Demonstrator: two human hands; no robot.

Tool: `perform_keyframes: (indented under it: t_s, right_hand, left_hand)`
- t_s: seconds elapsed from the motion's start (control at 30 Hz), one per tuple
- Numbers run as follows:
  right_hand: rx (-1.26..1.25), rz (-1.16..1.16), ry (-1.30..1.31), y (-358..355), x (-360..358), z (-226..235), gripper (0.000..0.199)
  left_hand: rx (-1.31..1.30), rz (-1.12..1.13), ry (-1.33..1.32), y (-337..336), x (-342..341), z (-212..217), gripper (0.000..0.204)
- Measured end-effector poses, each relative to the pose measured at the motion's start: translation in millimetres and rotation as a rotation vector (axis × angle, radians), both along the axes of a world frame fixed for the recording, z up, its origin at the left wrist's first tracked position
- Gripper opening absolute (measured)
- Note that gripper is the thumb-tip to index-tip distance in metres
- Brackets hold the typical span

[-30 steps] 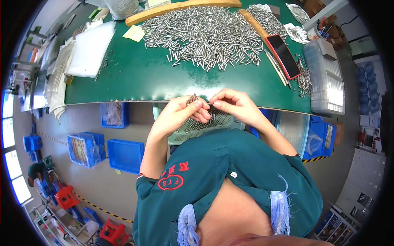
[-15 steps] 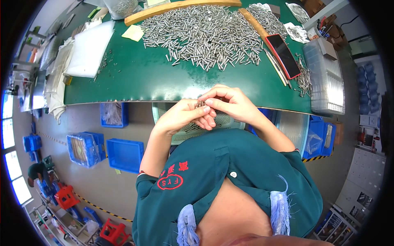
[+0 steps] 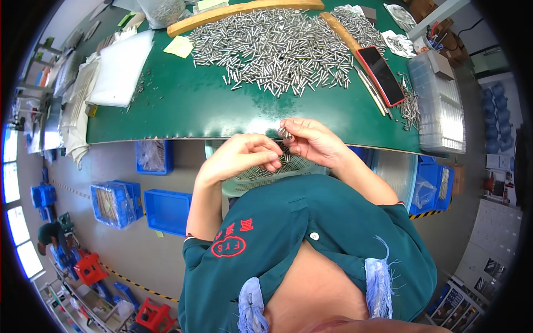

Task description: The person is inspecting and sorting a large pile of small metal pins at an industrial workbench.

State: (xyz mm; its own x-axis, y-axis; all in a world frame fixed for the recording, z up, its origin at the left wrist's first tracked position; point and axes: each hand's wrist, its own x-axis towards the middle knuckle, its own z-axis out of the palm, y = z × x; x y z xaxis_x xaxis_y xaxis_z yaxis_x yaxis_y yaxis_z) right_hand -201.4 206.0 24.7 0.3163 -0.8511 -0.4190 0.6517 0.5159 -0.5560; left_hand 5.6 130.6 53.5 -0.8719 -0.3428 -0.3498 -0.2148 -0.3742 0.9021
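Closest to us, the green basket (image 3: 261, 180) sits in the lap, mostly hidden under both hands. Our left hand (image 3: 240, 158) curls nearly closed above it; whether it pinches anything we cannot tell. At two o'clock from it, our right hand (image 3: 312, 141) pinches a small bundle of metal pins (image 3: 285, 134), its fingers closed round them, the pins barely showing. Farther off, at twelve o'clock, a heap of pins (image 3: 275, 47) covers the green table (image 3: 194, 105), with a red-edged phone (image 3: 381, 75) at one o'clock.

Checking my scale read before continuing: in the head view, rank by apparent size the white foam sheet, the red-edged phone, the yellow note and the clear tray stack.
1. Clear tray stack
2. White foam sheet, close to it
3. Red-edged phone
4. Yellow note
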Motion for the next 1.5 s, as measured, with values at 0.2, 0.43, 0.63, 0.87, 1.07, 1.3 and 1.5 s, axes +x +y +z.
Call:
perform_keyframes:
  t_s: [0.2, 0.43, 0.63, 0.87, 1.07, 1.3, 1.5]
  right_hand:
    - [-0.235, 0.238, 0.446, 4.3, -1.5, 9.2, 0.019]
    - [-0.417, -0.059, 0.699, 1.1, -9.9, 9.9, 0.013]
    - [-0.583, -0.258, 1.284, -5.4, -25.1, 9.7, 0.024]
    - [-0.757, -0.118, 1.845, -25.8, -14.4, -4.1, 0.027]
    - [-0.816, -0.088, 1.950, -34.0, -6.2, -9.7, 0.025]
    - [-0.930, -0.054, 1.852, -16.7, -8.4, -7.6, 0.022]
    - [-0.832, -0.125, 1.880, -26.7, -14.8, -9.4, 0.021]
  left_hand:
    - [-0.381, 0.294, -0.113, -13.0, 11.7, -6.7, 0.025]
    - [-1.058, 0.596, -0.289, -16.7, 2.6, -4.5, 0.024]
    - [-1.681, 0.661, -0.554, -28.9, -6.0, -23.1, 0.051]
    - [-1.678, 0.463, -0.380, -26.8, -54.8, -46.9, 0.030]
    - [-1.691, 0.430, -0.410, -24.3, -58.5, -53.9, 0.026]
    - [-1.647, 0.396, -0.395, 2.2, -39.2, -43.8, 0.021]
    - [-1.588, 0.437, -0.362, -12.3, -48.9, -42.2, 0.018]
